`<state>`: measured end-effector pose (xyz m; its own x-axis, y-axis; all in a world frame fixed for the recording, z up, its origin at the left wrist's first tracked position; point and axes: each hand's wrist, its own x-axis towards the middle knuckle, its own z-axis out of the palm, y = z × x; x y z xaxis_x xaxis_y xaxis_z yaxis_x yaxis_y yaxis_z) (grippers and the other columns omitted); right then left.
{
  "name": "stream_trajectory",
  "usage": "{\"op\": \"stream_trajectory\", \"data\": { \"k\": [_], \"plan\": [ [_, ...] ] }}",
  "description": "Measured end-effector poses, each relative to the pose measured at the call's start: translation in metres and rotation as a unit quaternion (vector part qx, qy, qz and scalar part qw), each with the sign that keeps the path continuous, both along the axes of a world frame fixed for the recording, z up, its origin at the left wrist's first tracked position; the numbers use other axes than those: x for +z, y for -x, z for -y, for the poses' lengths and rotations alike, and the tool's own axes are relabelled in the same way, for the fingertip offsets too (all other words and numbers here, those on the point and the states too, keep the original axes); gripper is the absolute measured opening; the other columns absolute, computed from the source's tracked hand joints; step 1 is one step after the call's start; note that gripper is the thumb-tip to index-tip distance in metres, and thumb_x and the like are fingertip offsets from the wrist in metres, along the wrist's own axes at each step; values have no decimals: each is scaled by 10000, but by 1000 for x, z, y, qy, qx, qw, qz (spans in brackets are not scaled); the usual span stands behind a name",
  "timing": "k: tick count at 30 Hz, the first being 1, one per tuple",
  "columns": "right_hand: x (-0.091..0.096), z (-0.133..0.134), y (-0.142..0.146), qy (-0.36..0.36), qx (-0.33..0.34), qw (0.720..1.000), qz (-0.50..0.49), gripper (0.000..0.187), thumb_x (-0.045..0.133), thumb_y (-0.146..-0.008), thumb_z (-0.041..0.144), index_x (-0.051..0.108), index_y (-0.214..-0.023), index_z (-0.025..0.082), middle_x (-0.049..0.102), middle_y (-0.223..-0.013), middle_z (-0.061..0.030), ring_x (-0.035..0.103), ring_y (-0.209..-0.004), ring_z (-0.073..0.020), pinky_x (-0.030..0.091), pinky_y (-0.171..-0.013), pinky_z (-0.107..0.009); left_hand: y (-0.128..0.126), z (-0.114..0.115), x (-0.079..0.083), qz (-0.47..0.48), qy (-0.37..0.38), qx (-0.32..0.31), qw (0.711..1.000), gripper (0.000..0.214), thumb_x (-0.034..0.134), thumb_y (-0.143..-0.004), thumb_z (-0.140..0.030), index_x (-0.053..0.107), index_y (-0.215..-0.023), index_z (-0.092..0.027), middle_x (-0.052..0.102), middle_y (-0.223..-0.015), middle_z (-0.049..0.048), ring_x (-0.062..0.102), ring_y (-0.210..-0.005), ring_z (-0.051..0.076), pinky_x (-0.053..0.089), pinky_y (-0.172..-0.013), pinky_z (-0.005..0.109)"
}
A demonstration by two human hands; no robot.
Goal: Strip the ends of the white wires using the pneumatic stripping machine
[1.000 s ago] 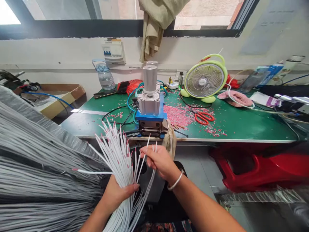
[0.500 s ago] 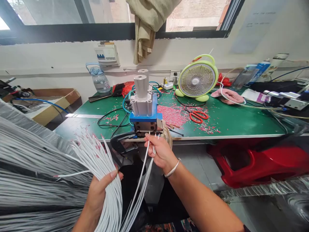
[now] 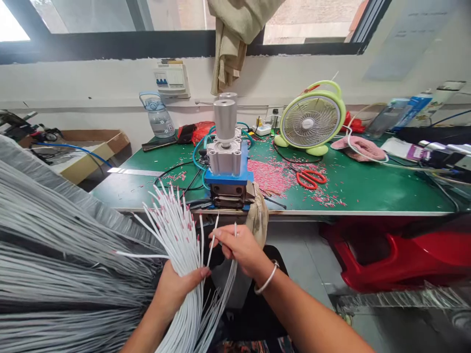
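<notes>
My left hand (image 3: 183,283) is wrapped round a thick bundle of white cables (image 3: 176,240), many of whose upper ends show pinkish-red tips. Just right of the bundle, my right hand (image 3: 237,247) pinches a single white cable (image 3: 212,243) between thumb and forefinger. Several more white cables (image 3: 231,282) hang down from the palm of that hand. Beyond both hands, at the table's front edge, stands a pneumatic press (image 3: 225,162) with grey cylinders on a blue block. Neither hand touches it.
Pink and white clippings (image 3: 270,176) litter the green table (image 3: 371,189) beside red-handled scissors (image 3: 311,178) and a green fan (image 3: 311,120). Long grey-white cables (image 3: 66,274) fill the left side. A red plastic stool (image 3: 397,255) is below the table at right.
My right hand has come back from the front of the press, down toward the bundle, and now pinches a cable beside it. The left hand and bundle sit further right in view.
</notes>
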<state>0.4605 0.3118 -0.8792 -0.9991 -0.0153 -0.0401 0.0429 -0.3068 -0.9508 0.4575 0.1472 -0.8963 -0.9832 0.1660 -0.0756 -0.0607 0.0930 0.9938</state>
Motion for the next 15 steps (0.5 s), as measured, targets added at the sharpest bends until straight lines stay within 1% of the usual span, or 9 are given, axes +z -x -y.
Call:
{"op": "stream_trajectory", "data": {
  "k": [1, 3, 5, 7, 9, 11, 13, 15],
  "plan": [
    [1, 2, 2, 15, -11, 1000, -4, 281, 574, -713, 363, 626, -662, 92, 524, -507, 4, 310, -344, -11, 161, -361, -176, 1, 0, 2, 6, -9, 10, 1000, 266, 739, -470, -223, 595, -673, -128, 629, -621, 28, 570, -580, 167, 454, -587, 274],
    [4, 1, 6, 63, -44, 997, -6, 262, 567, -713, 346, 615, -671, 92, 570, -596, -18, 316, -337, -2, 145, -352, -179, 3, 1, 10, 40, -67, 53, 996, 283, 738, -470, -225, 583, -688, -137, 611, -592, 3, 568, -543, 153, 457, -560, 266],
    [7, -2, 10, 109, -75, 991, 1, 246, 574, -699, 335, 598, -663, 93, 564, -590, -14, 302, -322, 1, 110, -339, -180, 6, 1, 20, 77, -140, 104, 982, 335, 736, -464, -215, 568, -748, -156, 587, -566, -30, 557, -486, 132, 459, -511, 251],
    [9, -6, 15, 153, -94, 983, 23, 239, 587, -678, 334, 578, -649, 97, 544, -560, -1, 283, -311, 3, 82, -329, -178, 9, 1, 32, 91, -185, 134, 969, 390, 730, -466, -186, 561, -818, -176, 585, -585, -47, 562, -483, 117, 470, -510, 235],
    [11, -10, 19, 191, -104, 975, 46, 231, 598, -659, 333, 564, -656, 105, 524, -538, 13, 276, -310, 2, 78, -325, -169, 12, 1, 43, 86, -206, 145, 964, 379, 713, -498, -173, 563, -846, -184, 586, -596, -52, 566, -492, 104, 478, -524, 221],
    [14, -12, 22, 216, -116, 968, 60, 215, 604, -647, 320, 554, -664, 112, 507, -525, 25, 279, -315, 0, 86, -321, -160, 14, 1, 50, 80, -226, 148, 960, 351, 695, -526, -165, 569, -853, -185, 590, -614, -50, 571, -507, 100, 483, -533, 215],
    [15, -13, 24, 223, -130, 964, 64, 201, 604, -644, 306, 543, -656, 115, 488, -513, 33, 275, -319, 1, 89, -319, -155, 17, 0, 53, 81, -244, 147, 955, 336, 682, -536, -164, 574, -853, -182, 597, -639, -44, 572, -512, 99, 485, -531, 213],
    [14, -14, 25, 208, -142, 966, 53, 209, 608, -647, 311, 530, -632, 117, 473, -508, 36, 275, -324, 2, 92, -319, -153, 18, 1, 52, 86, -252, 147, 953, 332, 674, -540, -166, 579, -858, -182, 606, -673, -38, 574, -520, 100, 487, -530, 215]
  ]
}}
